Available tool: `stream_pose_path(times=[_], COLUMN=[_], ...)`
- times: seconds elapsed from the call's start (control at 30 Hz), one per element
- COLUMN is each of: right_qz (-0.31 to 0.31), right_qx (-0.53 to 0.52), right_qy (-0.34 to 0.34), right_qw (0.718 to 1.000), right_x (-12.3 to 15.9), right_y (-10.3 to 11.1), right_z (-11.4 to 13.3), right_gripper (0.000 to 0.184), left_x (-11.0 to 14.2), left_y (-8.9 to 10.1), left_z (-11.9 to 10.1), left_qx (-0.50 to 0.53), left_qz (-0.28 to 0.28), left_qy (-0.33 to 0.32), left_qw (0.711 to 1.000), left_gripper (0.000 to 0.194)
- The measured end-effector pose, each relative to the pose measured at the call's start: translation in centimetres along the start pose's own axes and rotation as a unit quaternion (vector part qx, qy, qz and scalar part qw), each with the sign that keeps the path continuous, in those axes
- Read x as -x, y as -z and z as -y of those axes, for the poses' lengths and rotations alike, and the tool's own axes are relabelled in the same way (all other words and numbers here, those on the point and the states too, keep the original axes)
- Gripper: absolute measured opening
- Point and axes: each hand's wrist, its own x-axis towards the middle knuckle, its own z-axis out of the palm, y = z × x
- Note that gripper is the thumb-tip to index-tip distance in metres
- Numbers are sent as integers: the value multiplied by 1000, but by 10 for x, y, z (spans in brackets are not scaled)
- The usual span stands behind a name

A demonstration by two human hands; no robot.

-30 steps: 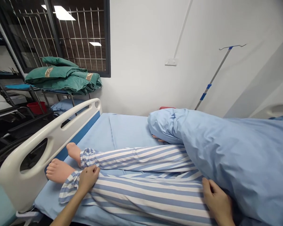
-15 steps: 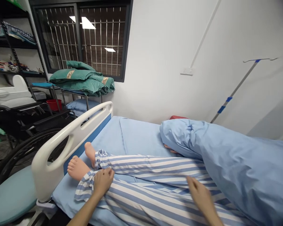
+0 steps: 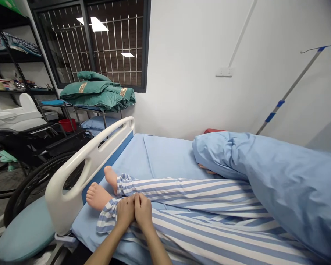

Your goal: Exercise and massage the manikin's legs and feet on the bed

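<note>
"What's around you?"

"A white-walled room with a barred window (image 3: pixel 113 44) ahead. Folded green drapes (image 3: pixel 98 94) sit below it, a wheelchair (image 3: pixel 44 141) stands at the left, and a thin metal drip pole (image 3: pixel 292 88) leans at the right."

"And in front of you?"

"A hospital bed (image 3: pixel 168 158) with a smooth blue sheet and a curved white plastic rail (image 3: pixel 68 184) with hand-holes. A puffy blue quilt (image 3: pixel 287 184) lies bunched along the right side."

"Your hands?"

"My left hand (image 3: pixel 125 211) and right hand (image 3: pixel 143 211) are together, touching side by side on the soft blue-and-white striped trousers (image 3: pixel 198 195), just above the near foot (image 3: pixel 98 196). I can't tell whether they're clamped on the cloth."

"Which way do the legs lie?"

"Straight and side by side, their long axis running from near the rail across to the right, under the quilt. The near foot is bare and smooth, its toes pointing at the rail. The far foot (image 3: pixel 111 178) stands tilted up just beside it."
</note>
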Motion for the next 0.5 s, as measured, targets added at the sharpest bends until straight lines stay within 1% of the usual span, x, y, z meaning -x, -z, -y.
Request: stream_pose_path(times=[0.07, 0.17, 0.23, 0.3, 0.37, 0.43, 0.47, 0.5], right_qz=[-6, -40, -54, -57, -60, -70, -75, -80], right_qx=[-16, -11, -15, -37, -64, -89, -99, -107], right_qy=[7, 2, -6, -13, -21, -32, -37, -43], right_qw=[1000, 999, 998, 998, 996, 993, 992, 990], right_x=[-2, -2, -1, 0, -1, -2, -3, -3], right_y=[3, 2, -1, -1, 1, 4, 4, 5], right_z=[0, 5, 7, 8, 7, 6, 6, 5], right_gripper=[40, 40, 41, 44, 46, 47, 47, 46], left_x=[-1, -6, -10, -14, -16, -16, -15, -15], left_y=[-1, 4, 11, 18, 21, 16, 11, 6], left_z=[1, 2, -2, -9, -18, -23, -24, -23], left_qx=[18, 77, 139, 223, 318, 382, 389, 382], left_qz=[2, 5, -18, -63, -97, -101, -98, -95], left_qy=[-12, 1, 5, 5, 11, 17, 17, 14], left_qw=[1000, 997, 990, 973, 943, 918, 916, 919], left_gripper=[31, 28, 28, 35, 40, 42, 42, 41])
